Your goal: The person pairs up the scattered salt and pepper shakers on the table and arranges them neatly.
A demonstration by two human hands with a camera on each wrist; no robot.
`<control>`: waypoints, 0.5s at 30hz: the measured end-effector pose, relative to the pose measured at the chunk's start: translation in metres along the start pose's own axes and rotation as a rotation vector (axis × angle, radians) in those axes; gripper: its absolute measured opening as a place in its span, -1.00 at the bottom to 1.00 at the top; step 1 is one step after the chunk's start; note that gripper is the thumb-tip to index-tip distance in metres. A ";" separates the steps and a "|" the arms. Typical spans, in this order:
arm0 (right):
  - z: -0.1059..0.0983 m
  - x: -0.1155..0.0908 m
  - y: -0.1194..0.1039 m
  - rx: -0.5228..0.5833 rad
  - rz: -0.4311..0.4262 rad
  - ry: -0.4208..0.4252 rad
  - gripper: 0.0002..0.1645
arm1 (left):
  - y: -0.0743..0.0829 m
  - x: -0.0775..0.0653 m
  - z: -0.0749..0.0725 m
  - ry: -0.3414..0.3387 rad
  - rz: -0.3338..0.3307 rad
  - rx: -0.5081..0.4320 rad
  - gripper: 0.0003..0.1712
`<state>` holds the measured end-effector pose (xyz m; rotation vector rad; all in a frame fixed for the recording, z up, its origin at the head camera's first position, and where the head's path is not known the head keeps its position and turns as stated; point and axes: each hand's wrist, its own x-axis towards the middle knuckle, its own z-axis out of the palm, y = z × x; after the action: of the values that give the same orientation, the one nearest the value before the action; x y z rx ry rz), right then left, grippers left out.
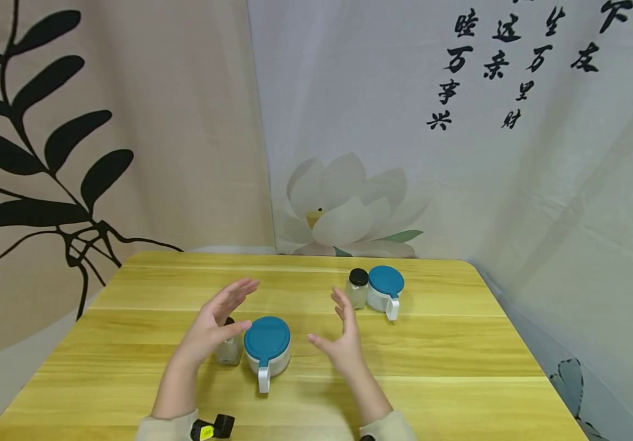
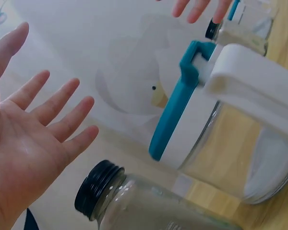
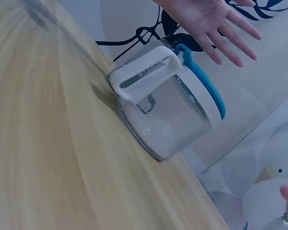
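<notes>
A glass seasoning jar with a blue lid and a white handle stands upright on the table, handle toward me. A small glass bottle with a black cap is just left of it. My left hand hovers over that bottle with fingers spread, holding nothing; it partly hides the bottle in the head view. To the right of the jar, my right hand is raised apart from it, fingers loosely extended and empty. In the right wrist view the jar is see-through, with only a little of the bottle behind it.
Farther back on the right, a second blue-lidded jar stands beside another black-capped bottle. The wooden table runs to a cloth backdrop with a printed flower and writing. A black device is strapped at my left wrist.
</notes>
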<state>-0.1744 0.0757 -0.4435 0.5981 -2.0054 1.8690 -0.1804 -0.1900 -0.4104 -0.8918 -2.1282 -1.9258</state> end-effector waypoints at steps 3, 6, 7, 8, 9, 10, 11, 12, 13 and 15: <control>-0.004 0.001 -0.002 0.008 -0.010 0.006 0.15 | -0.002 0.002 0.003 0.004 -0.005 0.007 -0.22; -0.008 0.001 -0.003 0.014 -0.006 0.009 0.13 | -0.002 0.003 0.007 0.003 -0.004 0.011 -0.21; -0.010 0.001 -0.004 0.017 -0.005 0.010 0.13 | -0.002 0.003 0.008 0.003 -0.008 0.014 -0.21; -0.011 0.001 -0.004 0.018 -0.004 0.011 0.14 | -0.002 0.003 0.010 0.003 -0.012 0.019 -0.21; -0.012 0.001 -0.005 0.019 -0.001 0.012 0.14 | -0.002 0.004 0.011 0.004 -0.018 0.024 -0.21; -0.014 0.001 -0.005 0.019 0.002 0.011 0.16 | -0.002 0.004 0.012 0.005 -0.023 0.027 -0.21; -0.015 0.001 -0.006 0.019 0.004 0.011 0.16 | -0.002 0.004 0.014 0.007 -0.029 0.030 -0.21; -0.016 0.001 -0.007 0.020 0.006 0.012 0.17 | -0.002 0.005 0.015 0.009 -0.035 0.031 -0.20; -0.018 0.001 -0.008 0.021 0.008 0.011 0.16 | -0.002 0.005 0.017 0.011 -0.040 0.033 -0.20; -0.020 0.001 -0.009 0.023 0.009 0.013 0.16 | -0.002 0.006 0.020 0.009 -0.048 0.035 -0.20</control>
<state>-0.1714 0.0951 -0.4337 0.5825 -1.9836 1.8991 -0.1802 -0.1696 -0.4126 -0.8320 -2.1905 -1.9046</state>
